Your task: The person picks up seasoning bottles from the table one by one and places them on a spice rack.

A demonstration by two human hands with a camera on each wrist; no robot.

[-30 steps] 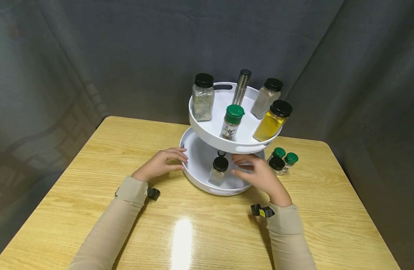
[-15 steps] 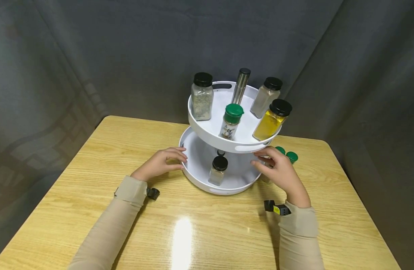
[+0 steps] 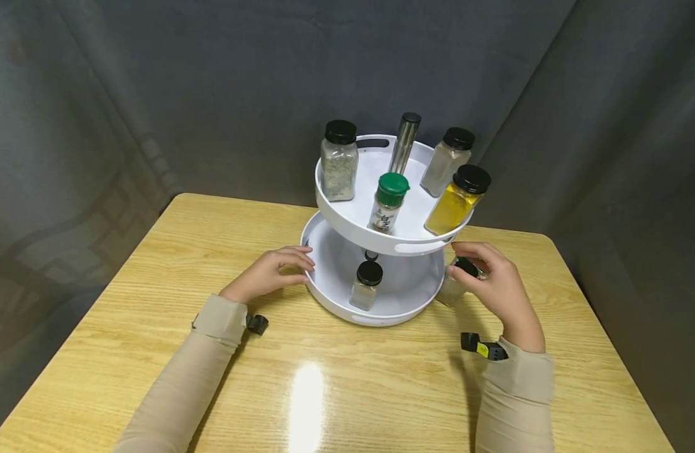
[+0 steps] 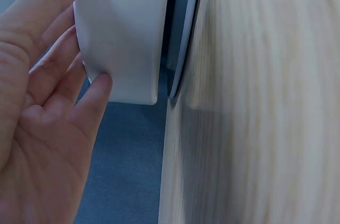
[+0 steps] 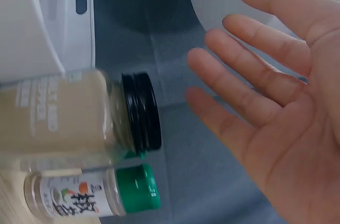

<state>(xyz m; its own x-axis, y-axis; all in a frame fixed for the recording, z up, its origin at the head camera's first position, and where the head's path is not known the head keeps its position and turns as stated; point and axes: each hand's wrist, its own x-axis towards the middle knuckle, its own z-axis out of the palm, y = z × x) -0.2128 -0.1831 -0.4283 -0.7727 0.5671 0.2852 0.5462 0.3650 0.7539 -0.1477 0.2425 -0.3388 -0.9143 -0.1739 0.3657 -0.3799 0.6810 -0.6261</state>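
Observation:
My left hand (image 3: 272, 272) holds the rim of the lower round white tray (image 3: 355, 316); in the left wrist view several fingers pass behind the tray's edge, while the little fingertip lies on its outer wall. To the right of that tray, my right hand (image 3: 497, 283) hovers at a black-capped spice jar (image 3: 452, 290). In the right wrist view its fingers are spread, with a gap to the cap of this jar (image 5: 64, 115), labelled salt and pepper. Beside it is a green-capped spice bottle (image 5: 87, 192). Another black-capped jar (image 3: 365, 289) stands inside the lower tray.
On the upper white tray (image 3: 363, 236) stand a herb jar (image 3: 339, 167), a steel grinder (image 3: 404, 146), a grey jar (image 3: 446, 165), a yellow jar (image 3: 453, 204) and a green-capped bottle (image 3: 387, 204). The upper tray overhangs the lower. Dark curtains (image 3: 256, 100) surround the wooden table (image 3: 239, 390).
My right hand has moved right, from beside the jar in the lower tray to the jar outside it, its fingers empty throughout. My left hand stays on the rim.

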